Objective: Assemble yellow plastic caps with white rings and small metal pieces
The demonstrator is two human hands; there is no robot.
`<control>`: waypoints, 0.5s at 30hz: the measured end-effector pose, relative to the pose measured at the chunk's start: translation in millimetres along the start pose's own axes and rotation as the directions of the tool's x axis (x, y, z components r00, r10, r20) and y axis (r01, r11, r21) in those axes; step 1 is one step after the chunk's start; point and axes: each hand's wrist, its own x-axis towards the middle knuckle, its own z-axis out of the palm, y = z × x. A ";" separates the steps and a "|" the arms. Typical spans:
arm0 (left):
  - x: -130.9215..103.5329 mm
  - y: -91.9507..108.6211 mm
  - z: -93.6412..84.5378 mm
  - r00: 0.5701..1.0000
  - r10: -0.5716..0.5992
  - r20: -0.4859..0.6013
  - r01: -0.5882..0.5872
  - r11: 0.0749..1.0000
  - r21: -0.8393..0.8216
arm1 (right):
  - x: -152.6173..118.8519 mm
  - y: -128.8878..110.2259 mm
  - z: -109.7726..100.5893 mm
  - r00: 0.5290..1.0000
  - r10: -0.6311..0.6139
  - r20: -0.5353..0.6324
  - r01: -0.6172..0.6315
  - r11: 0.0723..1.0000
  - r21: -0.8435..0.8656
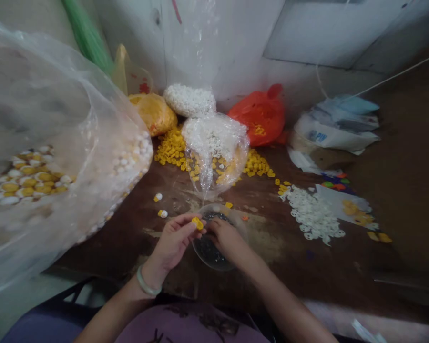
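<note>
My left hand (177, 238) pinches a small yellow plastic piece (197, 223) between thumb and fingers, beside the rim of a clear round bowl. Inside that bowl (203, 257) lie many tiny dark parts (207, 245). My right hand (223, 233) reaches into the bowl with its fingers curled together. The fingertips point down among the dark parts, so whatever they hold is hidden. Two white-and-yellow assembled pieces, one nearer (162, 213) and one farther (158, 196), rest on the table left of the bowl. A loose yellow piece (229, 205) lies just behind it.
A large clear bag (103, 109) of white-and-yellow pieces fills the left side. Behind the bowl are a clear bag (214, 138) of white parts, yellow piles (171, 147) and a red bag (260, 114). White rings (312, 214) lie at right on the brown table (282, 276).
</note>
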 end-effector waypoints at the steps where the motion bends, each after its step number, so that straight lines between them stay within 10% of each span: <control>1: -0.4 -0.8 -0.6 1.000 -0.013 0.008 0.013 1.000 -0.001 | 0.3 -0.2 0.2 1.000 -0.003 0.000 0.003 1.000 0.012; 9: -2.3 -4.4 -7.2 0.997 -0.059 0.048 0.058 0.998 0.007 | -0.9 5.5 -3.4 0.986 -0.057 -0.158 0.088 0.976 0.199; 15: -5.1 -1.9 -2.8 0.995 -0.085 0.052 0.081 0.994 0.079 | -11.4 -17.4 -46.0 0.847 -0.132 -0.515 0.347 0.871 0.348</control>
